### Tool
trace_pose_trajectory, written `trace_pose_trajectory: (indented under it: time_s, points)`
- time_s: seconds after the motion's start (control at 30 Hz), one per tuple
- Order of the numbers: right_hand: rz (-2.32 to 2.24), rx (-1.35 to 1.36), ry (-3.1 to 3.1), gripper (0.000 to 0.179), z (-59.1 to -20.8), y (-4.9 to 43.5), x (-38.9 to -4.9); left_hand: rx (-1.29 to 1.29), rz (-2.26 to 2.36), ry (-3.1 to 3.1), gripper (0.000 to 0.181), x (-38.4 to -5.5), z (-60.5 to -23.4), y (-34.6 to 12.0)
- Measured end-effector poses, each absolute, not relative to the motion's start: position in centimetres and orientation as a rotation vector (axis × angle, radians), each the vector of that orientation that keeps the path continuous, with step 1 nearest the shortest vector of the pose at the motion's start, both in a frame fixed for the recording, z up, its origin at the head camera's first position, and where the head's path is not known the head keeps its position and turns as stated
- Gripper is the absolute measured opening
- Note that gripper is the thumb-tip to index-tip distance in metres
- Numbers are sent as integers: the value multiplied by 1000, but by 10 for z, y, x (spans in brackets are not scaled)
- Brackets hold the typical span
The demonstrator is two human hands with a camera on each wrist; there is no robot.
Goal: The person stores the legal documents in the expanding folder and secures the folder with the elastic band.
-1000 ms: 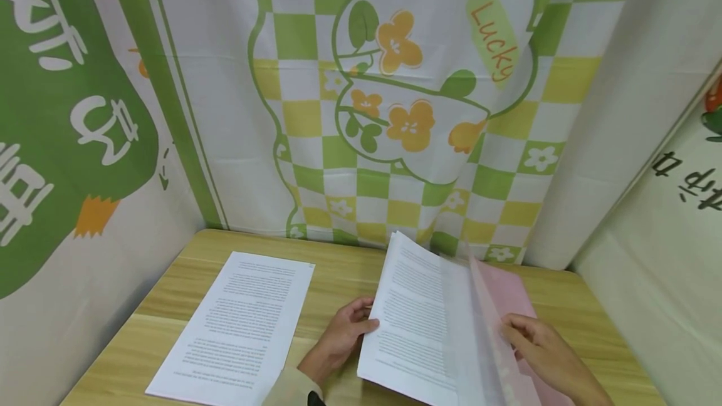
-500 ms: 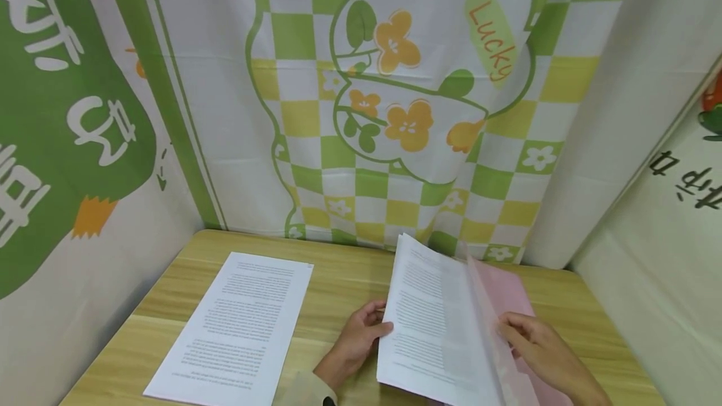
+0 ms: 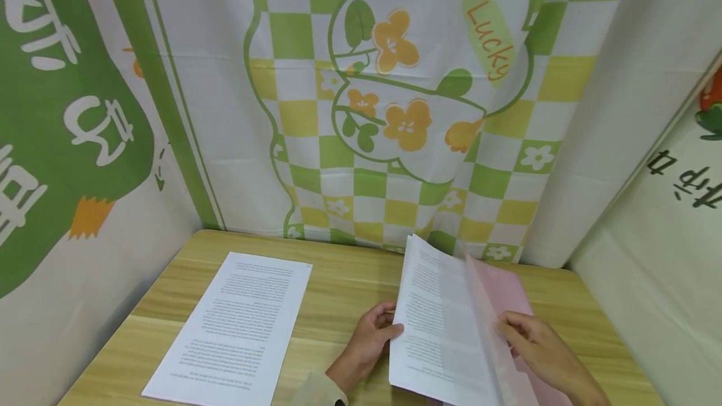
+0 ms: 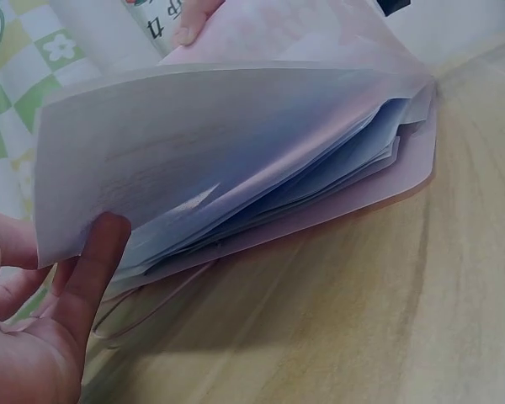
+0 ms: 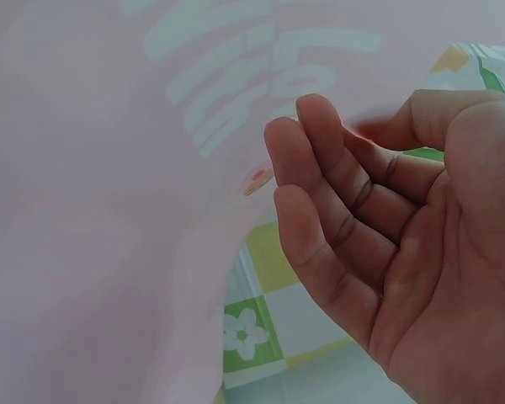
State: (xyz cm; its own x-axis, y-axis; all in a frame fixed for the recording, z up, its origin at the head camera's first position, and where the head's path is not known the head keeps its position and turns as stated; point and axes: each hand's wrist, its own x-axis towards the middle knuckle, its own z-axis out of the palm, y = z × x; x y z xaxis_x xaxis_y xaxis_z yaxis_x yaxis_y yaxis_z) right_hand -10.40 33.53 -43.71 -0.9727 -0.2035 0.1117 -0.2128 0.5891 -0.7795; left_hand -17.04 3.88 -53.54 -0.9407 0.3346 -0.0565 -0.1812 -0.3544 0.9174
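Printed white sheets (image 3: 425, 324) stand tilted at the open left side of a pink folder (image 3: 504, 284). My left hand (image 3: 369, 340) pinches their left edge between thumb and fingers. In the left wrist view, that hand (image 4: 46, 311) grips the sheets' near corner, while more papers (image 4: 320, 172) lie inside the folder. My right hand (image 3: 538, 349) pinches the folder's raised translucent pink cover (image 3: 487, 324) at its edge. The right wrist view has the right hand (image 5: 396, 202) with curled fingers beside the cover, which bears pale lettering. The sheets' right part is behind the cover.
A separate printed page or stack (image 3: 231, 331) lies flat on the left of the wooden table (image 3: 333, 281). A thin cord (image 4: 160, 316) loops out from under the folder. Patterned curtains (image 3: 338, 143) surround the table at the back and sides.
My left hand has moved to the right with the printed sheets, and they have slid further into the folder. The right hand stays almost still, holding the cover up.
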Motion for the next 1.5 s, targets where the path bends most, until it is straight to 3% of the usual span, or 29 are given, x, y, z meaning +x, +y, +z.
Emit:
trace_pose_trajectory:
  time_s: [0.87, 1.17, 1.5]
  points:
    - [1379, 369, -2800, 26, -440, 334, -105, 180, 2328, 1449, 40, -164, -540, 52]
    - [1365, 431, -2766, 24, -442, 336, -107, 190, 2219, 1509, 24, -165, -541, 51]
    - [1365, 427, -2789, 25, -440, 335, -106, 254, 2237, 1470, 33, -167, -540, 52]
